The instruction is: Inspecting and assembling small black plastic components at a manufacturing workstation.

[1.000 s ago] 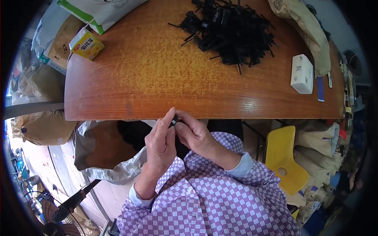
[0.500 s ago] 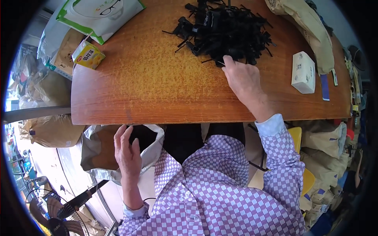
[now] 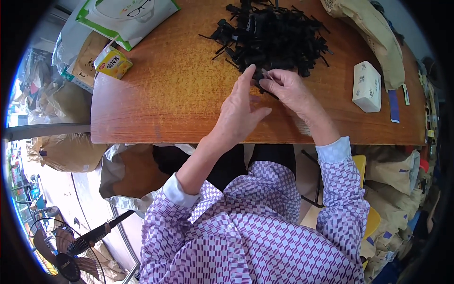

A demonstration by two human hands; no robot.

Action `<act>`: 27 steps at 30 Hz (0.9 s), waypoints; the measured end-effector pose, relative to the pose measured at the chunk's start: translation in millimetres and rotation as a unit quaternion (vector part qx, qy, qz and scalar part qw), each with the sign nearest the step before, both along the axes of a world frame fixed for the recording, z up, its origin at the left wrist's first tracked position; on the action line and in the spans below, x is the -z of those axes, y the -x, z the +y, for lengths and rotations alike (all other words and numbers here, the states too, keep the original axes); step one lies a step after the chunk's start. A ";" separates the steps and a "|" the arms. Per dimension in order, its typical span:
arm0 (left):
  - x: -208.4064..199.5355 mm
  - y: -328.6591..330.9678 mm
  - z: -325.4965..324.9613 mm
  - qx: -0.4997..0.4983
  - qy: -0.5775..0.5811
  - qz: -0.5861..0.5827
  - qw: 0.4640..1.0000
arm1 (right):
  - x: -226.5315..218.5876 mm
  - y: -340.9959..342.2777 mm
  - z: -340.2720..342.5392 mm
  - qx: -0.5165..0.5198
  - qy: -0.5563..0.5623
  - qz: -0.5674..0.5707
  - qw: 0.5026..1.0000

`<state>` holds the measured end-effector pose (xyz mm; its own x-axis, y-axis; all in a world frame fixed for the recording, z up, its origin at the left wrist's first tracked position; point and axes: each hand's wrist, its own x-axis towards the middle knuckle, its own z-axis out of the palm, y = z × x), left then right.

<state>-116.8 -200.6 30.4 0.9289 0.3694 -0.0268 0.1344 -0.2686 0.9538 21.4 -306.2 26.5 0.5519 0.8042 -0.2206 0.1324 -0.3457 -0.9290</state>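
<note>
In the head view, both hands met over the wooden table [image 3: 156,102] at the near edge of a heap of black plastic parts [image 3: 272,35] that lay toward the far side of the tabletop. The left hand [image 3: 241,111] stood on edge with its fingers straight and close together, the fingertips reaching up to a small black part [image 3: 259,75] at the foot of the heap; whether those fingers gripped the part or only touched it could not be told. The right hand [image 3: 286,90] lay just beside it, palm down, its fingers curled narrowly toward the same black part, with the thumb and forefinger closing about it, so the part sat between the two hands, still touching the edge of the heap. Both forearms came up from the lower edge in purple checked sleeves with pale cuffs. To the right on the table, well apart from the hands, stood a white box [image 3: 366,86], and a tan sack [image 3: 369,33] lay along the far right rim. At the far left corner sat a small yellow carton [image 3: 112,62] beside a white and green bag [image 3: 125,16]. Below the table edge hung an open plastic bag [image 3: 125,173], and a fan [image 3: 59,251] stood on the floor at lower left.
</note>
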 end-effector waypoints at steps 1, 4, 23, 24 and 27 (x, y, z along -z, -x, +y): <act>4.6 -5.5 0.1 0.003 -0.019 0.010 1.000 | 4.3 4.7 2.8 0.012 -0.047 0.028 0.998; 15.3 -11.8 0.9 -0.003 -0.046 0.004 0.999 | -11.3 12.3 -0.1 0.033 0.021 0.111 0.993; 11.1 8.9 -0.6 -0.052 -0.070 -0.093 0.992 | 3.2 55.5 -3.9 0.103 -0.153 -0.035 0.982; 8.1 15.8 -3.0 -0.062 -0.056 -0.105 0.991 | -2.6 61.1 -2.7 0.096 -0.178 -0.079 0.976; 10.5 28.0 -2.0 -0.083 0.060 -0.150 0.983 | -27.5 80.5 -4.2 0.096 -0.151 0.062 0.982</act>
